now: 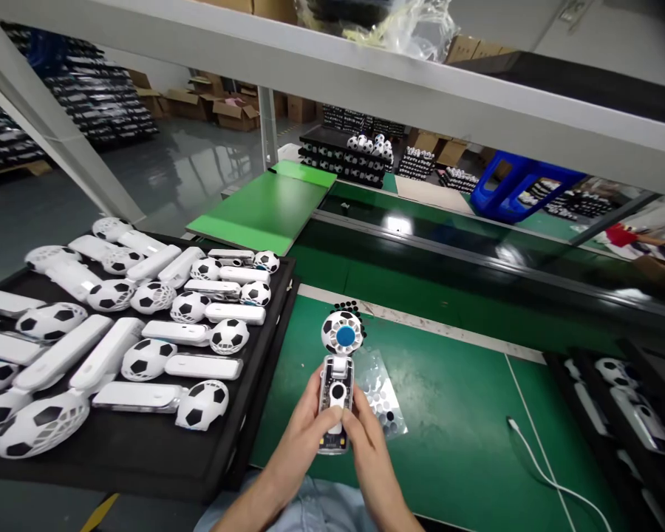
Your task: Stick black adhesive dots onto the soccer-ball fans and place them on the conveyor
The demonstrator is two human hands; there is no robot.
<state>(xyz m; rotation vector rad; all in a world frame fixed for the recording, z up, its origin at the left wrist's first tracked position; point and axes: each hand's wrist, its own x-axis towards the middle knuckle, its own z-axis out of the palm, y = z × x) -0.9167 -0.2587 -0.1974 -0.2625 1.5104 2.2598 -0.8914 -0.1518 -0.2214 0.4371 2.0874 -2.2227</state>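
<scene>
Both hands hold one handheld device (337, 391) upright over the green worktop (448, 414). It has a soccer-ball patterned round head (342, 332) with a blue disc in its middle, and a clear-fronted handle. My left hand (304, 425) grips the handle's left side, thumb on its front. My right hand (366, 428) grips the right side, its thumb beside the other near the lower middle. Beyond the ball head lie small black dots (348, 304). A clear sheet of round stickers (382, 395) lies right of the device, partly behind my right hand.
A black tray (199, 454) with several soccer-ball devices stands at left. A white cable (554, 480) lies on the right, near another black tray (581, 428) of devices. Ahead are a green board (271, 203), a blue basket (510, 196) and an overhead beam (332, 70).
</scene>
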